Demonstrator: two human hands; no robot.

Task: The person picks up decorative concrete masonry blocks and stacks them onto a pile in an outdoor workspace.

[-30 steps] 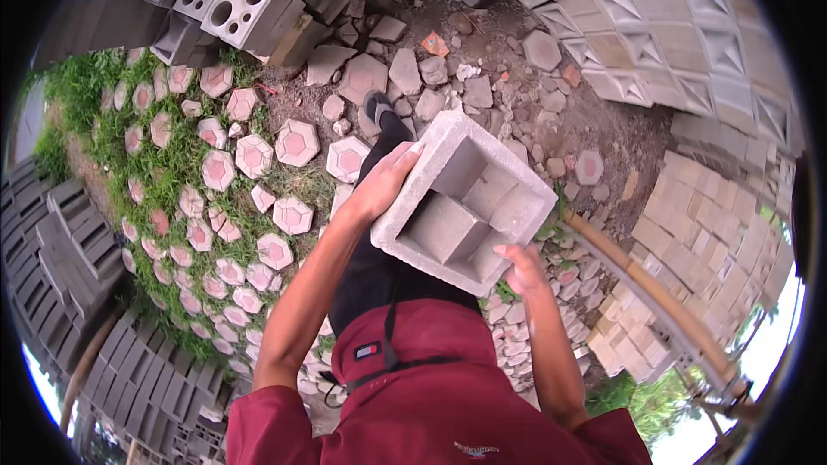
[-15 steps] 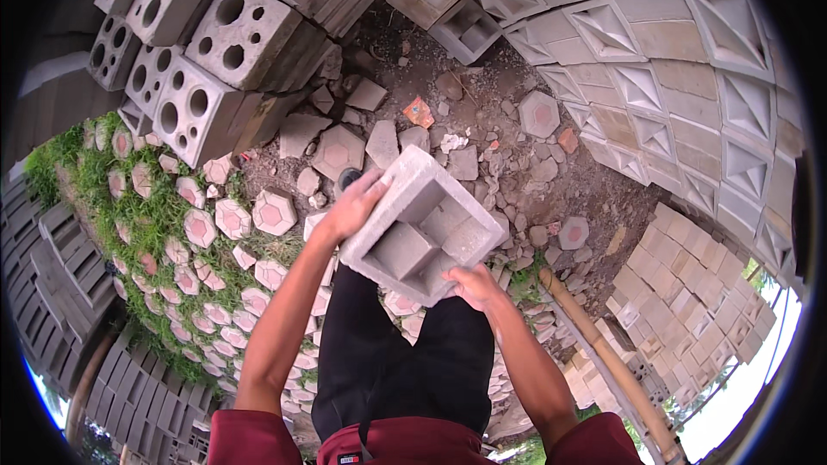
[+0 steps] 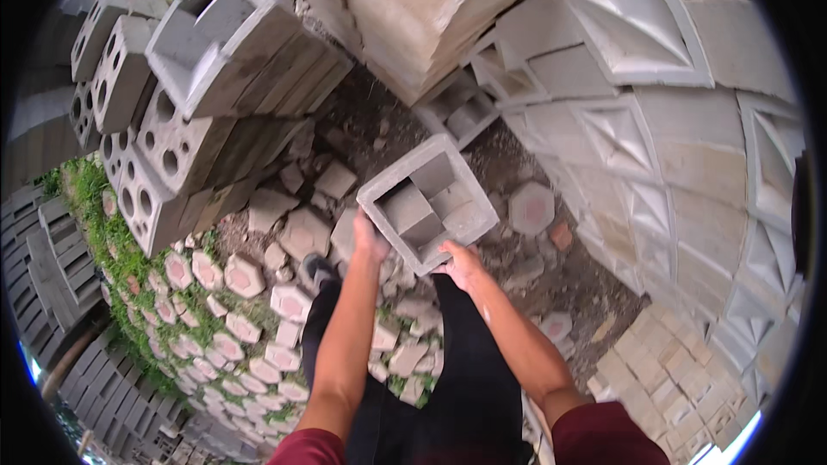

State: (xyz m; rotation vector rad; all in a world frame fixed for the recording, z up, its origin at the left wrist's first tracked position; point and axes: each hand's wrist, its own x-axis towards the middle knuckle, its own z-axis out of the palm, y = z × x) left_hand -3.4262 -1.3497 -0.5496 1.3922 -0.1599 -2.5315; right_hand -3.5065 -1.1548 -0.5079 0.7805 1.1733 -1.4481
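Between both hands I carry a square grey concrete vent block (image 3: 472, 226), its hollow stepped recesses facing up at me. My left hand (image 3: 370, 237) grips its left side, the fingers partly hidden behind the wall. My right hand (image 3: 462, 265) holds the near lower edge, thumb over the rim. Just beyond the held block, a similar open block (image 3: 465, 112) sits on the dirt at the foot of the stacks. Another hollow block (image 3: 215, 30) lies on top of the stack at the upper left.
Stacked blocks with round holes (image 3: 168, 142) stand at the left. A tall stack (image 3: 405, 9) rises ahead, and a wall of patterned blocks (image 3: 637, 138) lines the right. Broken rubble and hexagonal pavers (image 3: 306, 232) cover the ground; grass (image 3: 86, 181) grows at left.
I have moved forward toward the far stacks, which now look larger and nearer. The held block has gone farther out with both hands still on it, and my left arm reaches more forward.
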